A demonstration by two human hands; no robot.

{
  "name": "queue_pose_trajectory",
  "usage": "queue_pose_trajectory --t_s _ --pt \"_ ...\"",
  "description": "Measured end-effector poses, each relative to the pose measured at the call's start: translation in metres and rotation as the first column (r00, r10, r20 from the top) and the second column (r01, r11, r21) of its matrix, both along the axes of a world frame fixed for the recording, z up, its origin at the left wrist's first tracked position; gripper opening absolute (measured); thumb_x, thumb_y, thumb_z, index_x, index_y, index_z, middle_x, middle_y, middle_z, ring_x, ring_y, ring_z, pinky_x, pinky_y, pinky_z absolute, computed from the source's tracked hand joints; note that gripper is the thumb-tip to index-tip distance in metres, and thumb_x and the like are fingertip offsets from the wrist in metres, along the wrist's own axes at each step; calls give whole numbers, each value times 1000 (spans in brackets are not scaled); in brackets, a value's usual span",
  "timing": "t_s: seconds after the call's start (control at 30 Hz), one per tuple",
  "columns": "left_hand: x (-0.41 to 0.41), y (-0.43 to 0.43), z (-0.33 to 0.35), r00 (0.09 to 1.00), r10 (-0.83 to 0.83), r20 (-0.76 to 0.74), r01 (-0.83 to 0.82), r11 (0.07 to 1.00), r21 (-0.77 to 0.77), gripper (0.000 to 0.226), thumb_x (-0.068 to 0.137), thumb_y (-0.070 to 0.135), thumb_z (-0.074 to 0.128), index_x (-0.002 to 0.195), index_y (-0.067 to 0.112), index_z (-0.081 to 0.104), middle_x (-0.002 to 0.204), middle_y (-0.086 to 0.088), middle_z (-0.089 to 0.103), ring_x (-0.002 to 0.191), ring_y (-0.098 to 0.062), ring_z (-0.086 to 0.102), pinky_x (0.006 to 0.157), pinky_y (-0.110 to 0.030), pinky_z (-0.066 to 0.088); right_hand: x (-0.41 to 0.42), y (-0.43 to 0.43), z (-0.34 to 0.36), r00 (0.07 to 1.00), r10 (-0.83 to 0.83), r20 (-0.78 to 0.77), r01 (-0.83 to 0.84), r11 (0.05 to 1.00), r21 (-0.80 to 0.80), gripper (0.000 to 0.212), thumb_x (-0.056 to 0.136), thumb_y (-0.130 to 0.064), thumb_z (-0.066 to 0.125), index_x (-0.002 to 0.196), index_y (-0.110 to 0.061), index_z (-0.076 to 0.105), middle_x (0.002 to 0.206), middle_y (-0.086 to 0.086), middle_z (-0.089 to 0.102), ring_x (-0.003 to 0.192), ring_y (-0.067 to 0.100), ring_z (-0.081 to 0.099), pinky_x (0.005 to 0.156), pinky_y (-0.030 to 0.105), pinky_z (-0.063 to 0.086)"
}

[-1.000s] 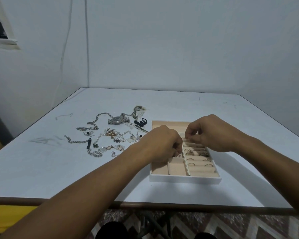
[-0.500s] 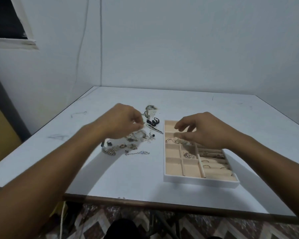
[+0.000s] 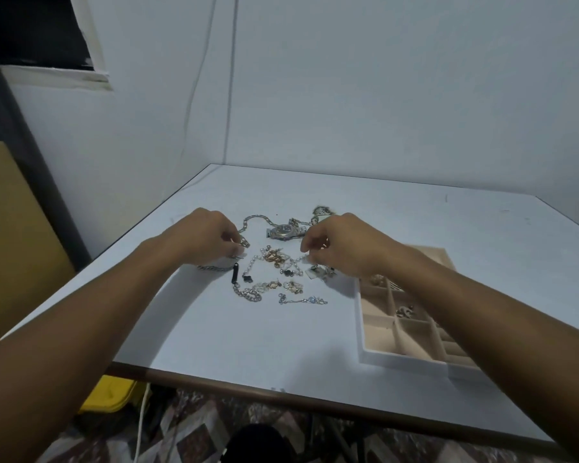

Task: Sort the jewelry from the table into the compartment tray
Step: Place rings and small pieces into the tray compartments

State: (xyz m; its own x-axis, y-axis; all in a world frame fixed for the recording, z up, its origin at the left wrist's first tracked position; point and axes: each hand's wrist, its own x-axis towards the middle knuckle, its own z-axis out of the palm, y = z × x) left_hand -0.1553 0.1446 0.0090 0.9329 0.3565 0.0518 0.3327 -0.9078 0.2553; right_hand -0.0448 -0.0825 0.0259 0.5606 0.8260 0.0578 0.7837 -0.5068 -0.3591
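Pearl strand (image 3: 254, 262) is met at its right end by the narrowly curled fingertips of the right hand (image 3: 345, 252), the nearer hand. Its long axis runs leftward from them, dipping toward the person; whether it is pinched cannot be told. Fingers of the left hand (image 3: 204, 238) are curled against a chain (image 3: 258, 218), grip equally unclear, and the tray (image 3: 360, 315) lies rightward of all fingers.
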Motion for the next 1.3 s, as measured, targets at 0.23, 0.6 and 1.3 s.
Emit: queue_pose_trajectory --t_s 0.23,0.6,1.3 --pt "7 -2 -3 999 20 -44 -20 1000 12 7 82 30 66 86 29 72 89 9 70 89 -12 61 74 -28 52 -5 31 -6 1000 -29 10 29 998 -53 18 82 -13 59 74 -26 70 81 -3 72 81 16 66 77 39 58" --pt "12 -1 -1 997 -15 -72 16 1000 13 6 85 26 65 85 25 71 82 8 65 83 -10 56 69 -25 48 -7 51 -14 996 -90 24 93 985 -146 24 79 -34 70 66 -17 61 69 0 63 72 19 59 68 32 51" --pt "44 -30 4 984 -178 -18 177 982 -68 15 83 31 71 98 29 73 86 9 66 82 -10 59 77 -28 50 7 35 4 967 -85 -241 93 996 19 20 81 -23 77 72 -11 63 66 -1 59 59 14 50 57 23 40"
